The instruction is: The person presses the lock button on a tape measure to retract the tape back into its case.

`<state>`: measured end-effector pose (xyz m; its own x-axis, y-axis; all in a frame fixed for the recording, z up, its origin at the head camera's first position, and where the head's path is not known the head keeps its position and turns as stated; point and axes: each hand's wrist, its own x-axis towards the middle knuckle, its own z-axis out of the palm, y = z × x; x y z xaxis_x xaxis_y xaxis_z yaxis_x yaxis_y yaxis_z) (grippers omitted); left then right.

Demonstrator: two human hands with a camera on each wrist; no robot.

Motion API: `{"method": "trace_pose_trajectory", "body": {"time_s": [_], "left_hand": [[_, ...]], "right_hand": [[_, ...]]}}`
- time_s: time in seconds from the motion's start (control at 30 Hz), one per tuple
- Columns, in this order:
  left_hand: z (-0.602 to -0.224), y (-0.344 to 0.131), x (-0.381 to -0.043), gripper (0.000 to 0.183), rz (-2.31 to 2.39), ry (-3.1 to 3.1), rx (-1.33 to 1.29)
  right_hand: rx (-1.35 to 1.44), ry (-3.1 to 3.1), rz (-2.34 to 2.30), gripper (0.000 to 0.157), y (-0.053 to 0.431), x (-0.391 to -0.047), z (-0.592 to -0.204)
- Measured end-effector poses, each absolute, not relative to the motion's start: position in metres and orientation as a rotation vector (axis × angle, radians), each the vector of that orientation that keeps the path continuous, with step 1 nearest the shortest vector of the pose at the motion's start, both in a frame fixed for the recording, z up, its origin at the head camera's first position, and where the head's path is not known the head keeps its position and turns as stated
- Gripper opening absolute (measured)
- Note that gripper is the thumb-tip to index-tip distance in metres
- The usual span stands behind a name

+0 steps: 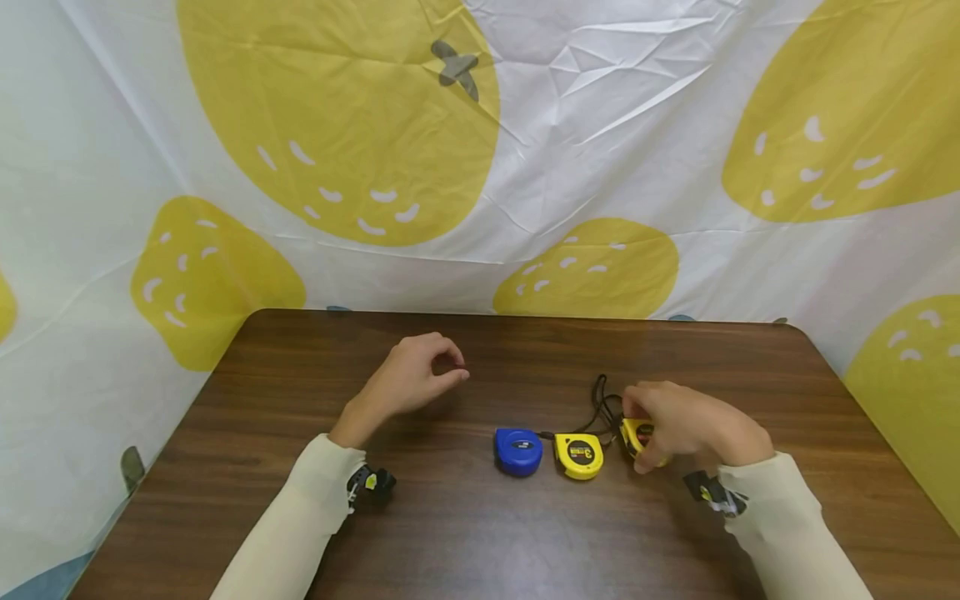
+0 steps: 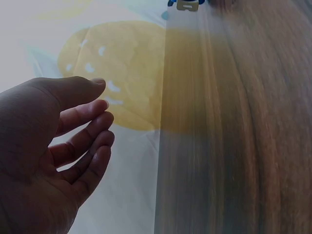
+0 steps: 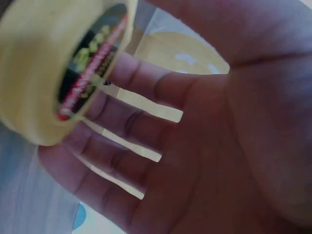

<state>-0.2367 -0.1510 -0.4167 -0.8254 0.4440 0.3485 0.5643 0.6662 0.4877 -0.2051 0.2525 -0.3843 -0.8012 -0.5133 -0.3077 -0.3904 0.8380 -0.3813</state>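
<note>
My right hand holds a yellow tape measure between thumb and fingers, at the right end of a row. In the right wrist view its black and red label faces the palm. Left of it a second yellow tape measure lies on the table, then a blue tape measure. Black wrist straps lie behind the yellow ones. My left hand hovers to the left of the row with loosely bent fingers and nothing in them; its fingertips stay apart from the thumb in the left wrist view.
All this is on a dark brown wooden table with rounded far corners. Behind it hangs a white cloth printed with yellow fruit. Each wrist carries a small black camera mount.
</note>
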Motion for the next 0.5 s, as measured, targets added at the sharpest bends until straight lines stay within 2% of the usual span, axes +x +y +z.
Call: {"method": "trace_pose_trajectory", "body": {"time_s": [0.13, 0.37, 0.5], "left_hand": [[-0.4179, -0.1543, -0.2386, 0.019, -0.871, -2.716, -0.798], [-0.4194, -0.1577, -0.2398, 0.055, -0.835, -2.784, -0.703], [-0.4194, -0.1592, -0.2412, 0.063, -0.836, -2.769, -0.679]], "right_hand": [[-0.636, 2.597, -0.378, 0.06, 0.2516, -0.2049, -0.3866], [-0.609, 2.607, -0.332, 0.062, 0.2496, -0.2047, -0.3922], [-0.585, 2.599, -0.319, 0.064, 0.248, -0.2038, -0.3946]]}}
